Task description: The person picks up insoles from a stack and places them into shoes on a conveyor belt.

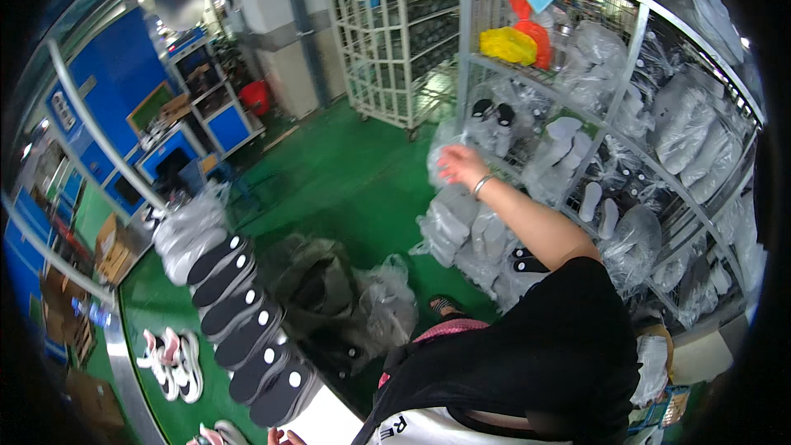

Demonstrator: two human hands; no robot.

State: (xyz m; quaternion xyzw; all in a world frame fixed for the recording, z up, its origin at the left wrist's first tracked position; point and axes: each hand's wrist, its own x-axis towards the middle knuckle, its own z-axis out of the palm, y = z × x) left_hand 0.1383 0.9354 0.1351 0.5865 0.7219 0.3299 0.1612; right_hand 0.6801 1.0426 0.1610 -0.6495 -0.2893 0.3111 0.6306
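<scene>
My right hand (pixel 463 166) is stretched out to the right, fingers apart, with nothing visible in it. A bracelet circles its wrist. Behind and below it lie clear plastic bags of grey insoles (pixel 449 222), beside the wire shelf rack (pixel 601 125). Only the fingertips of my left hand (pixel 284 438) show at the lower edge, apart and close to the nearest black insole (pixel 283 395); the rest of that hand is out of view. Several black insoles with white round spots (pixel 249 338) lie in a row along a white-topped bench (pixel 329 420).
White and pink sneakers (pixel 181 363) stand on the green surface at left. A large dark plastic bag (pixel 309 280) sits on the floor beyond the bench. Farther off are a wheeled cage trolley (pixel 379 58) and a red bucket (pixel 255 97). A metal rail (pixel 103 136) rises at left.
</scene>
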